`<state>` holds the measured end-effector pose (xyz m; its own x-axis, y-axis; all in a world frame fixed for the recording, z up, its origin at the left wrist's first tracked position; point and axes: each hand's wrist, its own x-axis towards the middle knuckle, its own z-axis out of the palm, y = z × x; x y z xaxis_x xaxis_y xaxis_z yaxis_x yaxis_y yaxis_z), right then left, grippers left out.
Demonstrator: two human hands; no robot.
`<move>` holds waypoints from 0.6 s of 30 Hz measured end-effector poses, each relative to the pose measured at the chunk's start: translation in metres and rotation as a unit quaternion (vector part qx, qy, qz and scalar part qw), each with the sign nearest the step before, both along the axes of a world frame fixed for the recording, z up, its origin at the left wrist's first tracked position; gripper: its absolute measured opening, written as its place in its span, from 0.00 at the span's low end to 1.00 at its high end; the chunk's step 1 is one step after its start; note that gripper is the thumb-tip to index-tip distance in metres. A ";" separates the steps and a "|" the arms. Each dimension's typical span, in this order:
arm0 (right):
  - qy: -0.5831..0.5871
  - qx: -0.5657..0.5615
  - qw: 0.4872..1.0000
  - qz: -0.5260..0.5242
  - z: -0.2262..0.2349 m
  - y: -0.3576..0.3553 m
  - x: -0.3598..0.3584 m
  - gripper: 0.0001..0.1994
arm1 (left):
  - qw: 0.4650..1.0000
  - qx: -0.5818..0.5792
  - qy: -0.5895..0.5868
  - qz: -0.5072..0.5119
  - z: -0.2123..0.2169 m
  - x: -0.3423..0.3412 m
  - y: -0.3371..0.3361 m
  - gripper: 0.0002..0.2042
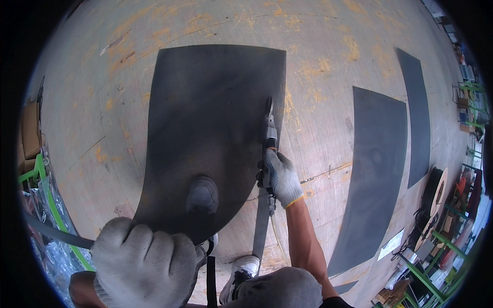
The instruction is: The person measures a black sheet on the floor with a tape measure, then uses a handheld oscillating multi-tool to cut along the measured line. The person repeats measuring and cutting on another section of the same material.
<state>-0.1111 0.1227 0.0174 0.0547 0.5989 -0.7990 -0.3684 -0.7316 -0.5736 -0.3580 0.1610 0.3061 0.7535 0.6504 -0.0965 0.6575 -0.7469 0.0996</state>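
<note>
A large dark sheet (215, 102) lies on the floor, its near end bent up toward me. My right hand (282, 179), in a white work glove, is closed round what look like air shears (271, 131), with the jaws at the sheet's right edge. Below the tool, a narrow dark strip (261, 233) runs down to my shoe. Close to me, my left hand (146, 262) makes a gloved fist at the sheet's raised near end. A dark band (56, 233) extends left from this fist; whether it belongs to the sheet I cannot tell.
My shoe (202, 195) stands on the sheet, the other shoe (245, 267) on the scuffed wooden floor (318, 36). A thin hose (278, 233) trails from the tool. Two dark panels (377, 154) (417, 113) lie at right. Green racks and a reel (435, 190) line the right side; cardboard (31, 131) stands left.
</note>
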 end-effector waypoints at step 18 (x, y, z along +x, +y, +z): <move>-0.015 -0.007 1.000 0.005 0.003 0.044 0.006 0.20 | 0.996 0.045 0.058 0.044 0.007 -0.014 0.008 0.13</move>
<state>-0.1054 0.1671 0.0207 0.0725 0.5883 -0.8054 -0.3445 -0.7430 -0.5737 -0.3721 0.1687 0.3128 0.6799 0.7239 -0.1173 0.7245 -0.6878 -0.0456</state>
